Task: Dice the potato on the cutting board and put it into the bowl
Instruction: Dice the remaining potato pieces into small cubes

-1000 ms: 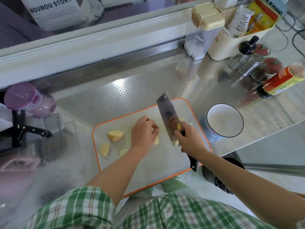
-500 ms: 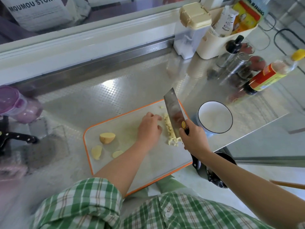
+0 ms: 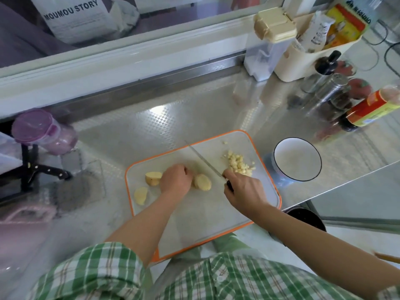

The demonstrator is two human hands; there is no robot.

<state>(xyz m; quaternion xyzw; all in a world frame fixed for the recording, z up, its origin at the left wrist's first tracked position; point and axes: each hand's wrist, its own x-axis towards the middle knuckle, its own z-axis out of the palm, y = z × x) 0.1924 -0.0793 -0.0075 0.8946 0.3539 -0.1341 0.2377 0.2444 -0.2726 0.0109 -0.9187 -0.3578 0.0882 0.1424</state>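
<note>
An orange-rimmed cutting board [image 3: 201,226] lies on the steel counter. My left hand [image 3: 175,179] holds a potato chunk [image 3: 202,182] near the board's middle. Two more potato pieces lie to the left, one [image 3: 153,178] just beside my hand and one [image 3: 140,195] nearer the board's left edge. My right hand [image 3: 243,191] grips the cleaver [image 3: 204,161] by its handle, blade edge-on and pointing away toward the far left. A heap of diced potato [image 3: 239,164] sits at the board's far right. The white bowl [image 3: 297,162] with a dark rim stands empty right of the board.
Bottles, shakers and a cream caddy [image 3: 311,61] crowd the back right. A clear canister [image 3: 268,44] stands beside them. A purple-lidded jar [image 3: 41,131] and a black knife rack [image 3: 32,169] sit at the left. A dark pot [image 3: 305,219] is below the counter edge.
My left hand has moved left and taken hold of a fresh potato chunk. The cleaver has swung from upright beside the diced heap to lying edge-on over the board.
</note>
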